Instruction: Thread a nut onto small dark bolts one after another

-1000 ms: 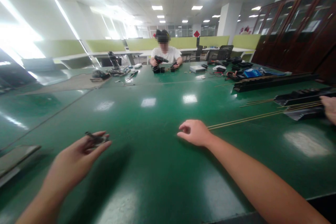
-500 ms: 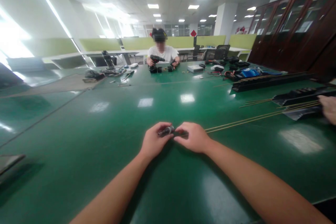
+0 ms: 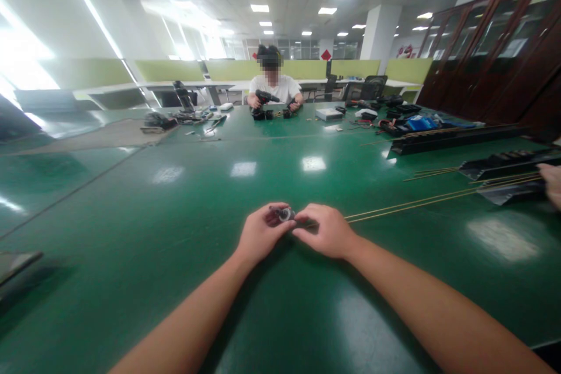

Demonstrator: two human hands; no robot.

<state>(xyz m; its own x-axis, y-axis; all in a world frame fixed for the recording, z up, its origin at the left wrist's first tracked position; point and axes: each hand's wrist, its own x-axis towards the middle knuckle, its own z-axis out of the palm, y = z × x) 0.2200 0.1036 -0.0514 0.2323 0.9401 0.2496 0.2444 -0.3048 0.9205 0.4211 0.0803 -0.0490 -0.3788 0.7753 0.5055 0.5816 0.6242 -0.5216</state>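
My left hand (image 3: pixel 266 231) is closed around a small dark cylindrical part (image 3: pixel 284 214) with a silver ring at its end. The ring end is tilted toward me. My right hand (image 3: pixel 326 229) is just to the right, with curled fingertips close to or touching the ring end. Two thin brass-coloured rods (image 3: pixel 407 204) run from the right into my right hand, and a short length shows in the gap between thumb and fingers. My palm hides how firmly they are gripped.
Across the green table (image 3: pixel 197 304) sits a person (image 3: pixel 274 90) handling a black power drill (image 3: pixel 266 97). Another person's hand (image 3: pixel 551 182) is at the right edge, near black channels (image 3: pixel 504 190) and more rods. Tools and a blue item (image 3: pixel 421 123) lie back right.
The dark part has turned in my left hand, so its ringed end now faces me more. My right hand has barely moved. The view has shifted slightly.
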